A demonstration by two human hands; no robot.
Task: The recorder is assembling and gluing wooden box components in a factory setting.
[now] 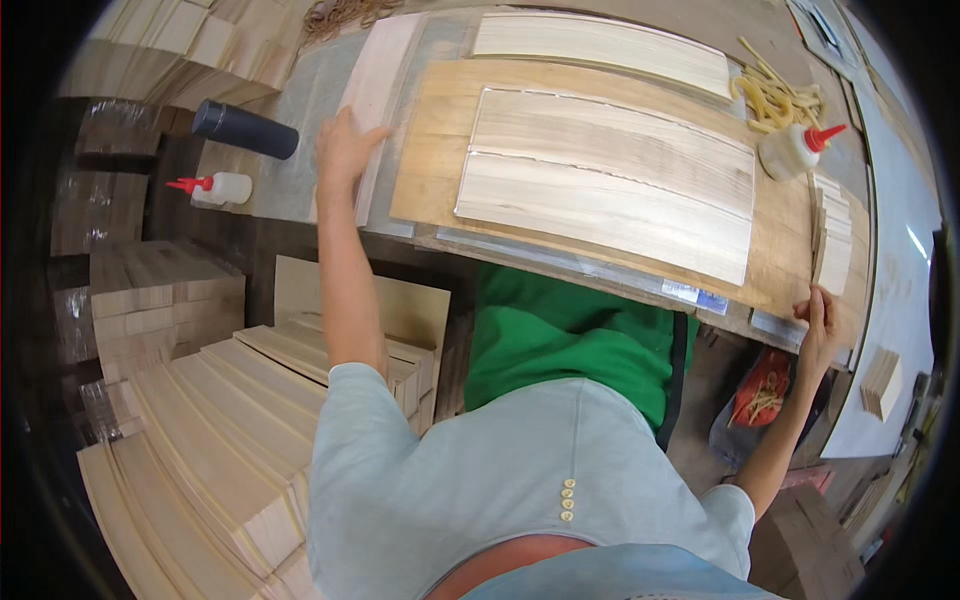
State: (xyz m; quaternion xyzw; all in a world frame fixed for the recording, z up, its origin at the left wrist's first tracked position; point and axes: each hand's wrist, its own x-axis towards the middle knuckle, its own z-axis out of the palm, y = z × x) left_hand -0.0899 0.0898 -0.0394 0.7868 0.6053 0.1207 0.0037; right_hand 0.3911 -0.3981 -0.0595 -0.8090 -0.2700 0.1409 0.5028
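On the left part of the worktable, my left hand (345,145) lies on a long pale wooden board (382,70), its thumb spread away from the fingers. At the right, my right hand (821,318) pinches the near end of a thin wooden strip (815,235). That strip runs beside a stack of short wooden slats (833,235). Between my hands, a wide pale wooden panel (610,180) rests on a tan backing board (430,150). White lines, which look like glue, run along its seam and edges.
Another pale panel (600,45) lies at the far edge. A red-tipped glue bottle (788,153) stands near tangled yellow strips (770,100). At left are a second bottle (230,187) and a dark flask (245,130). Stacked boards (220,420) fill the lower left.
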